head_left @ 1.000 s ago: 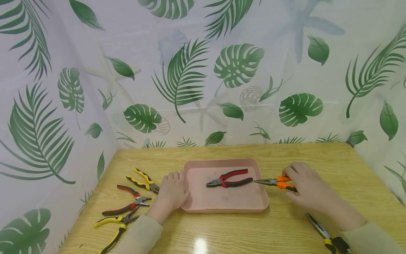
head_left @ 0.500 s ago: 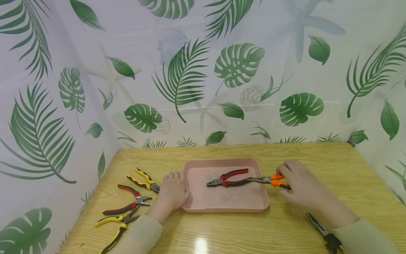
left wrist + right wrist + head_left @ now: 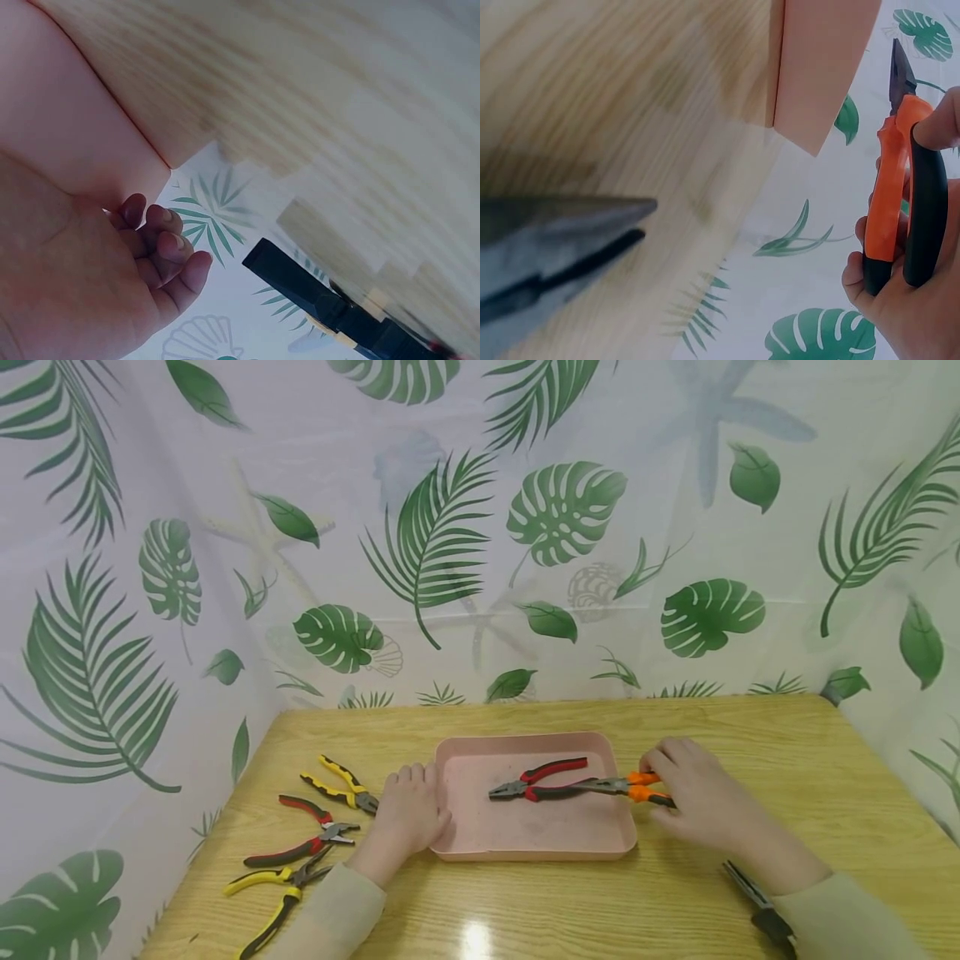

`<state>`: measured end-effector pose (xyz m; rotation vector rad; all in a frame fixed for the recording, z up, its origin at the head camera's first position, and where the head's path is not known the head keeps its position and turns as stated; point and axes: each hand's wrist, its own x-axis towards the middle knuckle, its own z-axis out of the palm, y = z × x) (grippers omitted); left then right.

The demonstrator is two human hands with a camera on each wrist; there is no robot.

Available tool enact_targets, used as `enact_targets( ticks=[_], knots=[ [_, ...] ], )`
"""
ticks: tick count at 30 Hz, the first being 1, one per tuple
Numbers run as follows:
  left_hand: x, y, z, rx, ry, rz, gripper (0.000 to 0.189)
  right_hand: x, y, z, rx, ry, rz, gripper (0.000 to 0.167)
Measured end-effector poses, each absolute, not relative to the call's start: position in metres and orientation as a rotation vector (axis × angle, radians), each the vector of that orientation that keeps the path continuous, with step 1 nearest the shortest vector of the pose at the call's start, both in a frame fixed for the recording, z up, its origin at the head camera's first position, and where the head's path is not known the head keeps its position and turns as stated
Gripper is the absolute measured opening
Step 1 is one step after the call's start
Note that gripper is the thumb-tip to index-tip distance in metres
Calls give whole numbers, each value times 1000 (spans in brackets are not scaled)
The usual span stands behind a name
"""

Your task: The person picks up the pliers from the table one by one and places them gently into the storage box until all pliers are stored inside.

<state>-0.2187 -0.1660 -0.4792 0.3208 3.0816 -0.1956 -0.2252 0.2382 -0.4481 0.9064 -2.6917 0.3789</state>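
My left hand (image 3: 408,810) holds the left rim of the shallow pink tray (image 3: 525,843), thumb over the edge and fingers loosely curled along the outside. In my right hand (image 3: 701,789) are orange-and-black needle-nose pliers (image 3: 637,787), gripped by the handles with the thumb on one of them. Their tip points left over the tray and overlaps the lower handle of red-and-black pliers (image 3: 555,777) lying in it. The right wrist view shows the orange pliers (image 3: 896,180) with handles almost together, above the tray's wall (image 3: 817,67).
Left of the tray lie yellow-and-black pliers (image 3: 341,785), red-and-black pliers (image 3: 303,835) and another yellow-and-black pair (image 3: 277,893). Dark-handled long-nose pliers (image 3: 757,902) lie beside my right forearm. A leaf-printed cloth (image 3: 480,568) hangs behind the wooden table (image 3: 525,910).
My right hand has moved left with the orange pliers, bringing their jaws from the tray's right edge to over its inside. My left hand and the tray have stayed put.
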Motion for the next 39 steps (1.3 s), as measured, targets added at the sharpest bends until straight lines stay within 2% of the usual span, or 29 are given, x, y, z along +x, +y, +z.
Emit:
enact_targets(
  ticks=[23, 39],
  knots=[
    [-219, -166, -480, 330, 3097, -187, 44, -228, 215, -454, 1025, -2604, 436, 29],
    [-219, -166, -480, 330, 3097, -190, 43, -226, 201, -452, 1036, -2648, 402, 32]
  ],
)
